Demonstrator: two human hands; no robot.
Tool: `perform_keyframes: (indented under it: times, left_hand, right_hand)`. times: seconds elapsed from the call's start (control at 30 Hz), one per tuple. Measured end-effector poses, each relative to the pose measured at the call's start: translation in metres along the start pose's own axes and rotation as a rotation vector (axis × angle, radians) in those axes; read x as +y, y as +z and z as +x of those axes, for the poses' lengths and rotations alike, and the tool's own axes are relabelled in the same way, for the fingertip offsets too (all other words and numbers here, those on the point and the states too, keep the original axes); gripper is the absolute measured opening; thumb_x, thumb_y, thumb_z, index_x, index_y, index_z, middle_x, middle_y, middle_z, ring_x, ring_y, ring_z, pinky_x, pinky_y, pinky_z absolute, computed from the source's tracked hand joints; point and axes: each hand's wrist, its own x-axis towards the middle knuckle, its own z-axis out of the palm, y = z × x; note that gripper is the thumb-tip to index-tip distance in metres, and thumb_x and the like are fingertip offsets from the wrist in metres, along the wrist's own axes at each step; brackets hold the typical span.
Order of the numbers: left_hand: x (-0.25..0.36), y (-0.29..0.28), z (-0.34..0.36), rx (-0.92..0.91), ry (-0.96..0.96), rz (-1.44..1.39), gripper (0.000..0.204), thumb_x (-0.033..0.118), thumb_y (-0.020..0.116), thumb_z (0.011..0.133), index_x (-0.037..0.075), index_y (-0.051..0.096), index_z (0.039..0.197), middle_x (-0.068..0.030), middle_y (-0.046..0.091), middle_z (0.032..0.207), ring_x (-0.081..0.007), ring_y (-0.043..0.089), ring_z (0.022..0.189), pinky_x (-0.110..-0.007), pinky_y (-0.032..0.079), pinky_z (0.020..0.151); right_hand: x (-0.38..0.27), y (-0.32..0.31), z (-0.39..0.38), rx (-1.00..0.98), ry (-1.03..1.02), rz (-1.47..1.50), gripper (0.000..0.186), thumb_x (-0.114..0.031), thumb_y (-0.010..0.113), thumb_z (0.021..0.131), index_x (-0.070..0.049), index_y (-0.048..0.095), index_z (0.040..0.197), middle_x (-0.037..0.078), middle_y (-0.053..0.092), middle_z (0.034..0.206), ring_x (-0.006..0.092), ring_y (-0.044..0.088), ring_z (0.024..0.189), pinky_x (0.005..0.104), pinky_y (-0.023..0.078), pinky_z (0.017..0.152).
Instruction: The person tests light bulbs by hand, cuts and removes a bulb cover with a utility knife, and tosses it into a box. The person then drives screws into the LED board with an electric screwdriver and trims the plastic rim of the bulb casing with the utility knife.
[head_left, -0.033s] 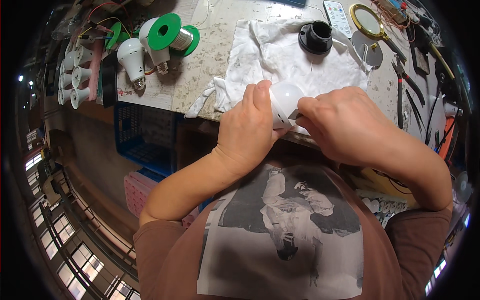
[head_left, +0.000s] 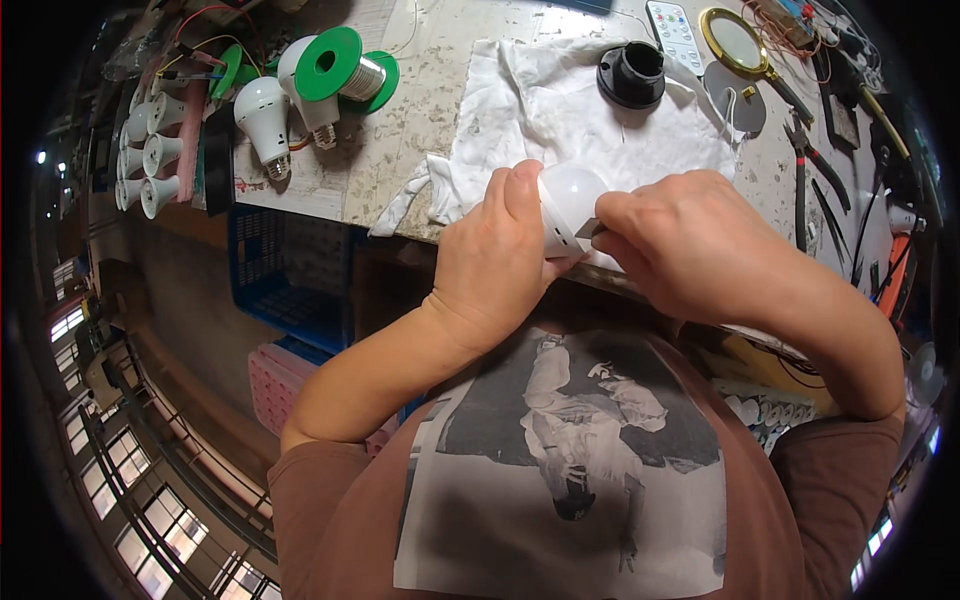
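Head view: near the white cloth [head_left: 500, 105], the left hand [head_left: 492, 250] wraps a white bulb [head_left: 574, 193], likely steadying it against the thin dark piece [head_left: 589, 232] pinched in the right hand [head_left: 685, 240].

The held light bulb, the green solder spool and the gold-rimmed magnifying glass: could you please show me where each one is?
Held light bulb [head_left: 576, 194]: head view, on its white dome.
Green solder spool [head_left: 346, 69]: head view, on its front flange.
Gold-rimmed magnifying glass [head_left: 736, 43]: head view, on its lens.
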Motion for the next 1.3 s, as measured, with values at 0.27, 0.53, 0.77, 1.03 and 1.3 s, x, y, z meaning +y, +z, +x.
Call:
perform_keyframes:
  times: [0.27, 0.53, 0.77, 1.03, 1.3]
  left_hand:
    - [-0.002, -0.002, 0.002, -0.022, -0.039, -0.038, 0.085, 0.037, 0.091, 0.067, 0.001, 0.046, 0.129, -0.0187, 0.064, 0.114, -0.0388, 0.068, 0.096, -0.044, 0.057, 0.074]
    - [-0.002, -0.001, 0.001, 0.005, -0.022, -0.047, 0.086, 0.036, 0.092, 0.066, 0.001, 0.046, 0.129, -0.0190, 0.065, 0.112, -0.0396, 0.069, 0.094, -0.045, 0.057, 0.074]
    - [0.000, 0.000, 0.000, 0.016, -0.025, -0.040, 0.084, 0.035, 0.092, 0.066, 0.002, 0.046, 0.129, -0.0187, 0.065, 0.111, -0.0394, 0.069, 0.093, -0.045, 0.057, 0.073]
    - [0.002, 0.000, 0.001, 0.028, 0.042, 0.063, 0.085, 0.029, 0.091, 0.065, -0.003, 0.044, 0.129, -0.0163, 0.059, 0.104, -0.0320, 0.069, 0.083, -0.038, 0.056, 0.064]
    - [0.004, 0.003, -0.001, 0.053, 0.051, 0.090, 0.084, 0.028, 0.091, 0.066, -0.004, 0.044, 0.128, -0.0167, 0.058, 0.103, -0.0325, 0.067, 0.081, -0.038, 0.056, 0.064]
  right_hand:
    - [0.009, 0.001, 0.003, 0.053, -0.054, 0.105, 0.016, -0.018, 0.065, 0.088, -0.003, 0.068, 0.082, 0.020, 0.067, 0.069, 0.0400, 0.067, 0.068, 0.0494, 0.053, 0.064]
    - [0.008, -0.002, 0.003, 0.012, -0.015, 0.159, 0.016, -0.018, 0.064, 0.089, -0.003, 0.068, 0.084, 0.018, 0.068, 0.072, 0.0397, 0.067, 0.072, 0.0500, 0.052, 0.067]
    - [0.004, 0.000, 0.001, 0.005, 0.030, 0.126, 0.017, -0.017, 0.063, 0.090, -0.002, 0.068, 0.083, 0.020, 0.068, 0.072, 0.0400, 0.067, 0.070, 0.0501, 0.053, 0.066]
    - [-0.006, 0.000, -0.003, 0.035, 0.012, -0.039, 0.016, -0.015, 0.064, 0.091, -0.001, 0.061, 0.083, 0.018, 0.065, 0.067, 0.0387, 0.065, 0.063, 0.0474, 0.051, 0.060]
    - [-0.015, 0.004, -0.002, 0.038, -0.036, -0.106, 0.015, -0.014, 0.064, 0.087, 0.000, 0.062, 0.081, 0.020, 0.066, 0.068, 0.0397, 0.066, 0.061, 0.0471, 0.053, 0.060]
